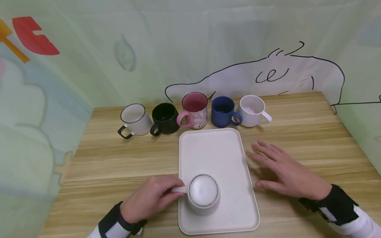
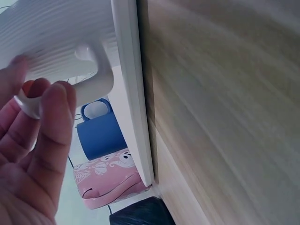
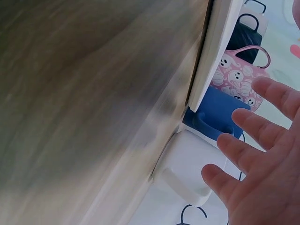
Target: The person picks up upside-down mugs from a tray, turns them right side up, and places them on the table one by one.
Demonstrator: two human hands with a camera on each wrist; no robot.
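On the white tray (image 1: 214, 148) sits a white ribbed mug (image 1: 203, 205), which looks upside down, its round base facing up. My left hand (image 1: 153, 196) pinches its handle (image 2: 101, 77) between thumb and fingers, from the left side. My right hand (image 1: 282, 175) is just right of the tray, fingers spread and holding nothing. In the right wrist view its fingers (image 3: 248, 159) are extended, with a white mug (image 3: 187, 159) and a blue mug (image 3: 215, 112) beyond them.
Behind the tray stands a row of mugs: a white one with a black handle (image 1: 137, 120), a black one (image 1: 166, 120), a pink patterned one (image 1: 197, 115), a blue one (image 1: 221, 115) and a white one (image 1: 251, 114). A printed cloth (image 1: 178, 43) backs the wooden table (image 1: 128, 162).
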